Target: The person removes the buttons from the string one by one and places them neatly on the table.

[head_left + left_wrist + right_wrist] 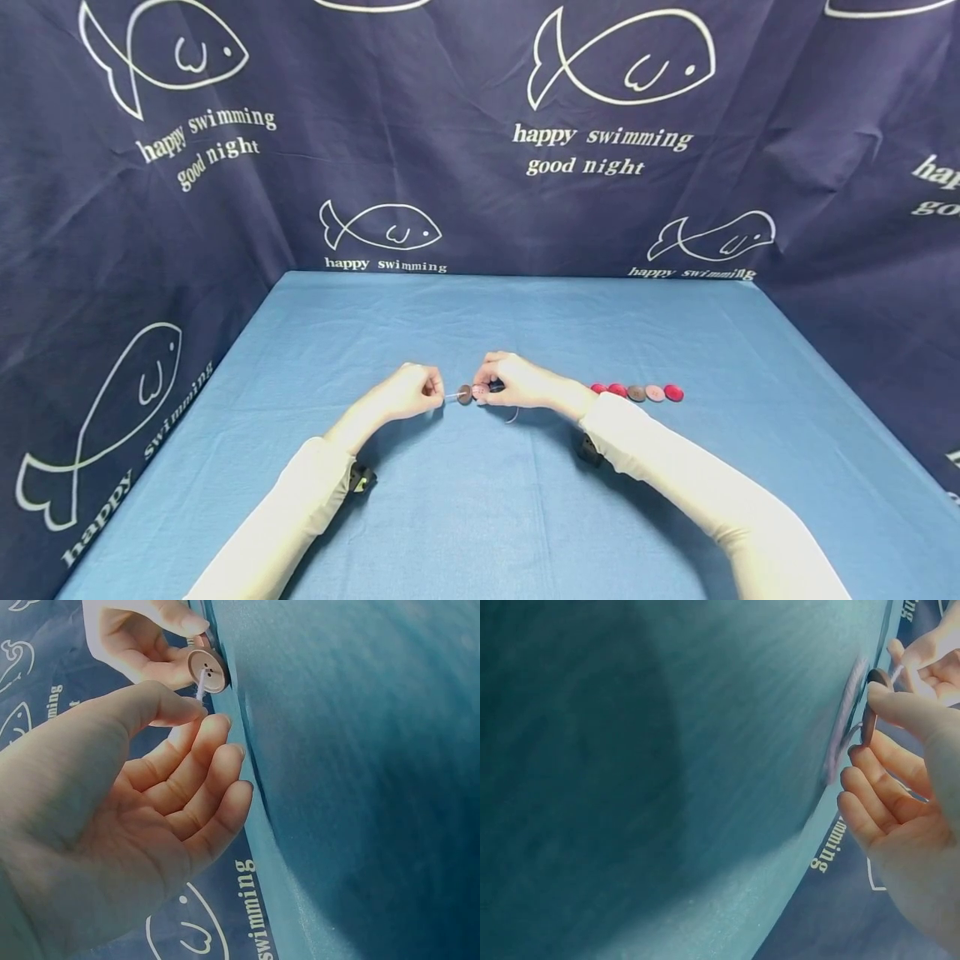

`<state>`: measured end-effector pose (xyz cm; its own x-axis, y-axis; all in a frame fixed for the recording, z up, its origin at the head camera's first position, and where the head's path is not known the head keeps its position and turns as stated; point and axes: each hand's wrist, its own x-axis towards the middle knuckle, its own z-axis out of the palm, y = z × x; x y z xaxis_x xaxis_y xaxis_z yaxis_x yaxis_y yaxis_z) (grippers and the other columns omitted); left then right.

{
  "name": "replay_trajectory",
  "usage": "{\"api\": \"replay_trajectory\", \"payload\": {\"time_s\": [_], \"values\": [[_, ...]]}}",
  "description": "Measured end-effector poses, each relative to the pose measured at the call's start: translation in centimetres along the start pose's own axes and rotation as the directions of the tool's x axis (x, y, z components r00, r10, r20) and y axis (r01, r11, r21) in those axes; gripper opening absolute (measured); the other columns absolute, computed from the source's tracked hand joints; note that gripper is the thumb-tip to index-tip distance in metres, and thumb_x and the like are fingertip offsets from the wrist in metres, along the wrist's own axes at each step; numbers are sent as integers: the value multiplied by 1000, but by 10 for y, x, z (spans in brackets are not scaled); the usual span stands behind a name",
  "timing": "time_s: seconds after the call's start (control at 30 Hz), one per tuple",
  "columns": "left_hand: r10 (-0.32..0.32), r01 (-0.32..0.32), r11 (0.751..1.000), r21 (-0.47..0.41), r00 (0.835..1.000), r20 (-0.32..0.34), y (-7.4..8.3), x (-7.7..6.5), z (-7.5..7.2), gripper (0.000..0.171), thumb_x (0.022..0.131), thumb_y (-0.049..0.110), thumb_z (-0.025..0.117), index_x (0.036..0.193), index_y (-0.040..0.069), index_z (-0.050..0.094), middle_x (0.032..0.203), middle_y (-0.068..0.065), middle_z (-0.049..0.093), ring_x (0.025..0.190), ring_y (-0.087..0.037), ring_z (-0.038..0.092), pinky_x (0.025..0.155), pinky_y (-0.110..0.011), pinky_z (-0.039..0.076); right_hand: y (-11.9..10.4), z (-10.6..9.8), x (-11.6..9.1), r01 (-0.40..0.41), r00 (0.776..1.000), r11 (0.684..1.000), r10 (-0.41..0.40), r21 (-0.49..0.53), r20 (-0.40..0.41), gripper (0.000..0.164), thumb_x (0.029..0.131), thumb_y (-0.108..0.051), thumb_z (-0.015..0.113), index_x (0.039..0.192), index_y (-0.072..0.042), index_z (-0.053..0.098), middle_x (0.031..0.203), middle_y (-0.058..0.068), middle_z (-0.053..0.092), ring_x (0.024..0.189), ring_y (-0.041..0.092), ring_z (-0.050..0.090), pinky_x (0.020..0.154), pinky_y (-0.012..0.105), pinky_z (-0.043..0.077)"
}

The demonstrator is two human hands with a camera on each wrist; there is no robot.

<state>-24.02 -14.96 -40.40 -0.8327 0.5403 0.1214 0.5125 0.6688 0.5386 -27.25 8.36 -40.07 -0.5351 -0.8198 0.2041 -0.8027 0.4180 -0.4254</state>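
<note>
A thin pale lavender cord (201, 688) runs through a hole of a brown four-hole button (208, 673). My left hand (408, 392) pinches the cord's end between thumb and index finger, just left of that button. My right hand (521, 382) pinches a pink button (480, 392) by its edge, right beside the brown one. In the right wrist view the buttons stand upright, nearly edge-on, partly behind the right thumb. Further cord (844, 724) trails onto the cloth below the right hand. How the cord passes through the pink button is hidden.
Right of the right wrist, several buttons lie in a row: red ones (673, 392), a brown one (636, 393) and a light pink one (655, 392). The sleeve partly covers the row's left end. Blue cloth (465, 517) covers the table, with dark printed fabric (480, 183) hanging around it.
</note>
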Motion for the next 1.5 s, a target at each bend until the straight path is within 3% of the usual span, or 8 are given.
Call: {"api": "replay_trajectory", "payload": {"time_s": [0.6,1.1,1.5], "values": [[-17,17,1000,-2,1000,5,0,-1,0,4,79,6,60,76,8,61,63,4,58,57,-4,47,58,-19,41,8,-2,-7,25,999,999,-26,-26,-31,7,81,-12,69,86,-8,68,79,3,57,77,20,53,72,23,43],[-2,3,1000,-18,1000,8,-2,-1,2,5,79,5,60,76,8,62,63,4,59,56,-3,48,56,-19,43,8,-7,-14,-45,999,999,45,-10,-21,11,83,-15,69,90,-7,69,83,5,58,80,22,54,72,25,44],[6,-6,1000,1,1000,-5,0,0,2,5,78,5,60,75,8,62,63,4,58,57,-2,47,57,-18,42,12,-9,-20,-29,999,999,28,-14,-39,9,82,-14,68,88,-7,68,82,6,58,78,22,52,72,24,42]]}}
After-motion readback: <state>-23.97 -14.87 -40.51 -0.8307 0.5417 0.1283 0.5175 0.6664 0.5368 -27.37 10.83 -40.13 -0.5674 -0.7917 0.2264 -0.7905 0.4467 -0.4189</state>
